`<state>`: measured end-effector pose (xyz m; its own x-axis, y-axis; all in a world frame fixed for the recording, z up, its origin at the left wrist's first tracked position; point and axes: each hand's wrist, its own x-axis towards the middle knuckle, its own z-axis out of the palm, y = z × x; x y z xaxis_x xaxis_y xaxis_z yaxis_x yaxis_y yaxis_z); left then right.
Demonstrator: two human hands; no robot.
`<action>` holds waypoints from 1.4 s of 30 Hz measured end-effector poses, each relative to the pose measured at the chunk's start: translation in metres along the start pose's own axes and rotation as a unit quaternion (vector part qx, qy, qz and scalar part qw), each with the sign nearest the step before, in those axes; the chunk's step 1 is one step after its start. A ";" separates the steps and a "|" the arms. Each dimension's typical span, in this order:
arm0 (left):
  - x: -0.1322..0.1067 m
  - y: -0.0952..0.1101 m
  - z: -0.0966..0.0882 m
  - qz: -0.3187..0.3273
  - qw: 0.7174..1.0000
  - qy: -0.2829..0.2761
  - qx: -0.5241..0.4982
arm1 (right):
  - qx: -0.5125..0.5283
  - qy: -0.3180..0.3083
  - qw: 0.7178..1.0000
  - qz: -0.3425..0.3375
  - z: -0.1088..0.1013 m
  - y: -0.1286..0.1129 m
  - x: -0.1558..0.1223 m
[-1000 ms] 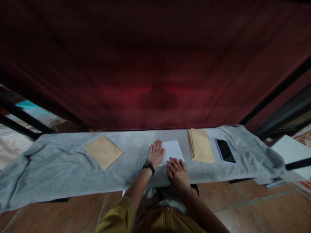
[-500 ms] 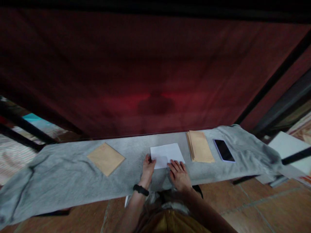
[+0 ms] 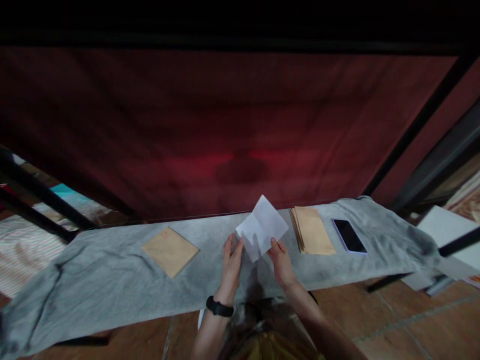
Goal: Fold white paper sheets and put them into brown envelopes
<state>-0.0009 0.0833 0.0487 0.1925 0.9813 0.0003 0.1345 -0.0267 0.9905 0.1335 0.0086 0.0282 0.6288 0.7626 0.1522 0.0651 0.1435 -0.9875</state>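
A folded white sheet of paper [image 3: 262, 227] is lifted off the grey cloth [image 3: 112, 280] and tilted. My left hand [image 3: 231, 260], with a black watch on its wrist, pinches the paper's lower left edge. My right hand [image 3: 279, 260] grips the paper's lower right edge. Both hands are closed on the sheet, just above the cloth-covered surface in front of me.
A single brown envelope [image 3: 170, 250] lies to the left on the cloth. A stack of brown envelopes [image 3: 313, 230] lies right of the paper, with a dark phone [image 3: 348, 236] beyond it. A dark red curtain [image 3: 240, 130] hangs behind. White sheets [image 3: 446, 230] sit at far right.
The white paper lay flat under my hands a second ago. Both hands took its near edges and raised it off the cloth, tilting it.
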 end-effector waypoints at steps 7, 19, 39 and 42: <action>-0.008 -0.041 -0.007 0.046 0.997 -0.057 0.011 | 0.109 -0.063 0.982 0.144 -0.003 0.016 -0.030; -0.014 -0.051 -0.013 0.172 0.910 0.012 0.378 | -0.262 -0.123 0.957 -0.028 -0.025 0.020 -0.027; -0.015 -0.071 -0.005 0.222 0.775 -0.061 0.588 | -0.570 -0.187 0.771 -0.214 0.029 0.054 0.018; -0.015 -0.070 -0.005 0.225 0.774 -0.062 0.588 | -0.571 -0.198 0.762 -0.233 0.040 0.062 0.028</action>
<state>-0.0179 0.0709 -0.0202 0.5588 0.7984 0.2242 0.8053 -0.5870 0.0836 0.1244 0.0637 -0.0272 0.0629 0.9596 0.2741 0.9838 -0.0134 -0.1789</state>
